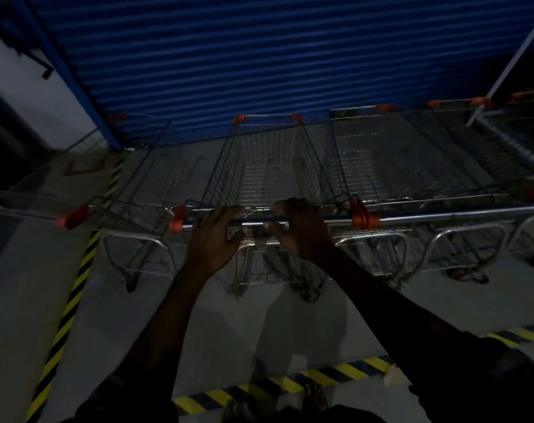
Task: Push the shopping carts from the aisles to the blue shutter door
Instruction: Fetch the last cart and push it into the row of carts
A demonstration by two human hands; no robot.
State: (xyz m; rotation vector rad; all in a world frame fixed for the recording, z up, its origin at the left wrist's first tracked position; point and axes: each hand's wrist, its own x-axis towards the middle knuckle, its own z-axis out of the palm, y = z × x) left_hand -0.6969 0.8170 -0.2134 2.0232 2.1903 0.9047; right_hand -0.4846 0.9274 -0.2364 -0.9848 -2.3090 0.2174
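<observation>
Cart basically parked at the shutter, just ease it in straight

Cart point(271, 166) sits between its neighbours, nose near the blue shutter door point(259, 56). Left hand point(215, 236) rests on the handle bar point(259, 222), fingers loose, not fully wrapped; right hand point(299, 228) curls round it more. I'd push gently, evenly.

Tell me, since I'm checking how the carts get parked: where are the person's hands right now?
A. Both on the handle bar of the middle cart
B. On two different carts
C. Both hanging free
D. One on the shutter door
A: the left hand and right hand both rest on the handle bar of the middle shopping cart, facing the blue shutter door.
</observation>
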